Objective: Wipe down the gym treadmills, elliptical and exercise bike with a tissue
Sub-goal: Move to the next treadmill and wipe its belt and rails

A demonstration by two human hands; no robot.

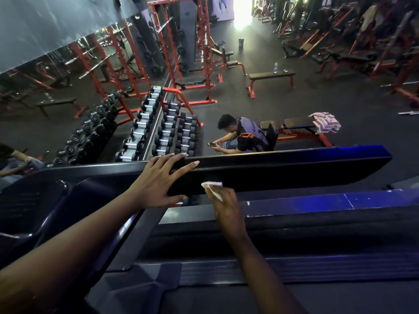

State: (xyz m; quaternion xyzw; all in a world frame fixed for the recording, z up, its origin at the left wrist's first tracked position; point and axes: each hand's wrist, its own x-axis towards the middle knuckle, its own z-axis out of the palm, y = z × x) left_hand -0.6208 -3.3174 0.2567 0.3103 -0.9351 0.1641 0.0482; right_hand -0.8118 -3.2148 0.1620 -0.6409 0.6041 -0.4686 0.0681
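The right hand [226, 207] pinches a crumpled white tissue [213, 189] against the near face of a long black bar [294, 168], at its lower edge. Just left of it, the left hand [162, 180] lies spread over the bar's top edge, fingers straight, gripping nothing. Rightward the bar runs on bare to its end. Beyond and below, a dumbbell rack [167, 130], a seated person [244, 134] and a bench [299, 124] occupy dark gym floor.
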